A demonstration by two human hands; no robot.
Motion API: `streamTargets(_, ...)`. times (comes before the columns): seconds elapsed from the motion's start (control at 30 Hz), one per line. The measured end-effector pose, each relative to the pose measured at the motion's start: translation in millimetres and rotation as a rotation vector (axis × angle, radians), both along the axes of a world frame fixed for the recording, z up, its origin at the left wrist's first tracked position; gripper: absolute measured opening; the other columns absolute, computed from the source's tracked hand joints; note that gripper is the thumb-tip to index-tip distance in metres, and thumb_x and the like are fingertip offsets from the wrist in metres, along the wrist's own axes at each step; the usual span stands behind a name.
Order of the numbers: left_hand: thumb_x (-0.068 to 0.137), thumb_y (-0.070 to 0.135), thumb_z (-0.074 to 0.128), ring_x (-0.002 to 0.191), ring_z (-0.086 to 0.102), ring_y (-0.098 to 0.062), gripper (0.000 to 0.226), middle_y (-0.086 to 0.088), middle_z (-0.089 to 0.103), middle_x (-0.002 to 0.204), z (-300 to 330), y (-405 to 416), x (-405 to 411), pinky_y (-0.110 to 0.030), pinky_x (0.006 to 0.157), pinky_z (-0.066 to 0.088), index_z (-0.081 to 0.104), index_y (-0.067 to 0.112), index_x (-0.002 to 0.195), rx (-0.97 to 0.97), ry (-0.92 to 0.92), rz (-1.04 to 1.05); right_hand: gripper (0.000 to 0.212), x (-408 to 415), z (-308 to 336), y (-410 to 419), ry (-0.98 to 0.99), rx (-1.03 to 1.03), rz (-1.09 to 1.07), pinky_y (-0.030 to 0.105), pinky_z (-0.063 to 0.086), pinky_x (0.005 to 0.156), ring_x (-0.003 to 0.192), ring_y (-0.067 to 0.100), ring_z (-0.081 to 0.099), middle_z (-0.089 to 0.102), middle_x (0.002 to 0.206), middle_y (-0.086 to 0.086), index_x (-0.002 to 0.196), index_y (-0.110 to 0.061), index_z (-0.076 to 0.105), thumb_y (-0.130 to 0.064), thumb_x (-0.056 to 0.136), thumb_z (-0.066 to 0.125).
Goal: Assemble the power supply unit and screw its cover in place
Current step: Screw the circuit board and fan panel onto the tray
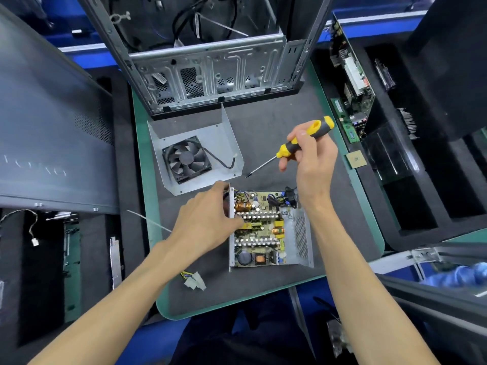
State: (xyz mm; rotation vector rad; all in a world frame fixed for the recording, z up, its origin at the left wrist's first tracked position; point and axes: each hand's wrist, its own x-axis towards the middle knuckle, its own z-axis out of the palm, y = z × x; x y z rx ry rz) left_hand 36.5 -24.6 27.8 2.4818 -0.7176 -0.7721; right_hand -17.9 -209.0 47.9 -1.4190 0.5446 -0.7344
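Open grey sheet-metal power supply box (303, 233), circuit board with copper coils exposed, sits near the front edge of the dark green-rimmed work mat (263, 122). Left hand (208, 219) grips the box's left wall, fingers curled over the rim. Right hand (313, 159) is raised above the box, wrapped around a yellow-and-black-handled screwdriver (300, 140), tip angled down-left, clear of the mat. Bent grey metal cover with black fan (184, 159) lies just behind the box, fan side up, apart from it. Bare silver computer chassis (210, 75) stands at the mat's back edge. White cable connectors (195, 281) lie at the front-left.
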Motion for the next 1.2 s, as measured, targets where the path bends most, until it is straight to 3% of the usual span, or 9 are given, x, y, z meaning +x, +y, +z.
streamTargets(0.13,0.076,0.045,0.07,0.081,0.06,-0.027,0.069,0.012,0.062,0.083,2,-7,7,-0.038,0.068,0.042,0.029,0.046,0.132,0.073,-0.047,-0.113,0.019,-2,-5,-14,0.038,-0.039,0.015,0.027,0.043,0.045,0.048,0.017,0.051,0.053,0.063,-0.008,0.079,-0.012,0.056,-0.013,0.097,0.05)
streamTargets(0.23,0.084,0.056,0.061,0.077,0.051,-0.024,0.05,0.011,0.05,0.079,7,-18,12,-0.035,0.065,0.036,0.038,0.037,0.124,0.193,-0.164,-0.2,0.017,-1,-8,-17,0.039,-0.058,0.033,0.029,0.043,0.046,0.049,0.017,0.051,0.055,0.063,-0.007,0.08,-0.015,0.057,-0.02,0.095,0.053)
streamTargets(0.4,0.086,0.061,0.058,0.079,0.051,-0.026,0.052,0.009,0.044,0.074,10,-28,16,-0.035,0.066,0.035,0.044,0.03,0.126,0.296,-0.173,-0.268,0.017,1,-11,-16,0.068,-0.042,0.069,0.027,0.046,0.05,0.048,0.021,0.053,0.056,0.064,-0.003,0.08,-0.018,0.059,-0.028,0.093,0.056)
streamTargets(0.6,0.079,0.067,0.069,0.082,0.056,-0.023,0.047,0.015,0.05,0.075,3,-22,13,-0.036,0.066,0.039,0.044,0.04,0.11,0.187,-0.019,-0.154,0.016,4,-18,-15,0.157,-0.035,0.175,0.03,0.052,0.057,0.053,0.022,0.061,0.063,0.067,0.001,0.084,-0.021,0.062,-0.028,0.097,0.057)
streamTargets(0.77,0.07,0.06,0.082,0.059,0.051,-0.012,0.038,0.007,0.055,0.062,2,-19,12,-0.03,0.05,0.031,0.057,0.034,0.08,0.082,0.023,-0.047,0.013,7,-20,-14,0.219,-0.073,0.261,0.04,0.057,0.062,0.059,0.027,0.068,0.065,0.07,0.005,0.087,-0.019,0.064,-0.026,0.097,0.059)
streamTargets(0.9,0.075,0.065,0.075,0.062,0.052,-0.008,0.042,0.011,0.049,0.061,5,-16,12,-0.029,0.052,0.033,0.055,0.043,0.105,0.088,-0.017,-0.106,0.014,7,-21,-14,0.251,-0.125,0.283,0.037,0.057,0.062,0.058,0.023,0.069,0.065,0.069,0.005,0.086,-0.019,0.063,-0.025,0.098,0.058)
streamTargets(1.03,0.074,0.07,0.071,0.072,0.055,-0.024,0.073,0.016,0.048,0.068,5,-14,6,-0.037,0.061,0.037,0.023,0.043,0.123,0.195,-0.103,-0.124,0.013,5,-21,-15,0.235,-0.091,0.262,0.039,0.058,0.061,0.057,0.025,0.068,0.064,0.069,0.009,0.087,-0.018,0.064,-0.026,0.096,0.059)
streamTargets(1.1,0.072,0.071,0.073,0.078,0.057,-0.024,0.08,0.014,0.055,0.079,4,-13,8,-0.037,0.065,0.038,0.021,0.035,0.121,0.315,-0.048,-0.1,0.012,4,-20,-17,0.219,-0.064,0.241,0.04,0.057,0.06,0.056,0.027,0.067,0.064,0.068,0.01,0.087,-0.018,0.064,-0.025,0.095,0.059)
streamTargets(1.2,0.07,0.071,0.075,0.103,0.061,-0.025,0.083,0.011,0.06,0.107,3,-13,17,-0.037,0.076,0.042,0.032,0.029,0.127,0.392,0.081,-0.107,0.014,2,-18,-21,0.187,-0.031,0.192,0.036,0.054,0.057,0.052,0.027,0.064,0.063,0.065,0.006,0.084,-0.018,0.063,-0.02,0.096,0.057)
